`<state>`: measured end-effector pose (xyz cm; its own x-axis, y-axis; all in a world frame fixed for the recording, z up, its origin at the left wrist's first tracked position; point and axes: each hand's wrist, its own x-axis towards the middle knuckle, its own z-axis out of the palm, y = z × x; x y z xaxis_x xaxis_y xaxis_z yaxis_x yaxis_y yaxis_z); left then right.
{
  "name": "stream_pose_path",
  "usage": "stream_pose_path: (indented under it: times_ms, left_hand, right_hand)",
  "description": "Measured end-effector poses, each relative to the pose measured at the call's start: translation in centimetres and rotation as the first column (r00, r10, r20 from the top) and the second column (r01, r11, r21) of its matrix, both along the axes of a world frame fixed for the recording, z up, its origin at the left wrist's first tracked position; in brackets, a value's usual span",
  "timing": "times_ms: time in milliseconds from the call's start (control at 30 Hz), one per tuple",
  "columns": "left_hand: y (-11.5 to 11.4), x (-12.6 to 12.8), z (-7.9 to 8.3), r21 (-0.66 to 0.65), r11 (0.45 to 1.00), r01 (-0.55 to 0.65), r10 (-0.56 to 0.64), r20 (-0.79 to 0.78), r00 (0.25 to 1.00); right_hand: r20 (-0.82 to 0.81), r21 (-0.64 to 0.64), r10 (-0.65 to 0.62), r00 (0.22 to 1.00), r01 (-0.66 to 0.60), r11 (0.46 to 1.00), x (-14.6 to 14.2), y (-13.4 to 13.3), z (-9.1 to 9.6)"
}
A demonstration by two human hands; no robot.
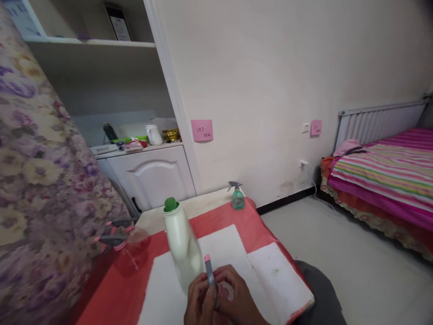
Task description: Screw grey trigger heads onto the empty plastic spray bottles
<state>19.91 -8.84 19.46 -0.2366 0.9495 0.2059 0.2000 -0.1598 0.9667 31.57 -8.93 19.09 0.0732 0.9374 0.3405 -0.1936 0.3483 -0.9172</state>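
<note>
The left hand and right hand together pinch the sprayer; the bottle stands beyond this grip, leftward.

Bedroom in a home, I'd say: slatted headboard, striped bedspread, floral curtain, open shelves above a white cupboard door.

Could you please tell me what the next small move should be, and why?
Perhaps ease the left hand slightly off the sprayer to check its lower end, since that hand and the right hand together cover much of it.
</note>
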Motion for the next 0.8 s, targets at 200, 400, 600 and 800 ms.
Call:
stream_pose_path:
  times_ms: [200,400,600,800]
  left_hand:
    - [0.3,-0.4,-1.5,-0.018,0.999,0.038,-0.038,0.022,0.999]
    - [0.4,-0.7,-2.6,-0.017,0.996,0.083,-0.083,0.013,0.997]
    - [-0.4,-0.5,-0.8,-0.046,0.993,0.105,-0.104,0.04,0.994]
    - [-1.5,-0.5,0.1,-0.056,0.954,0.296,-0.287,0.129,0.949]
  right_hand:
    - [0.073,-0.022,0.108,0.992,-0.106,0.994,0.4,-0.7,0.2]
    - [0.089,-0.064,0.072,0.993,-0.067,0.996,0.4,-0.8,0.1]
    - [0.077,-0.071,0.06,0.995,-0.055,0.996,0.3,-1.0,-0.9]
    - [0.209,-0.104,0.072,0.975,-0.051,0.993,1.2,-1.3,-6.1]
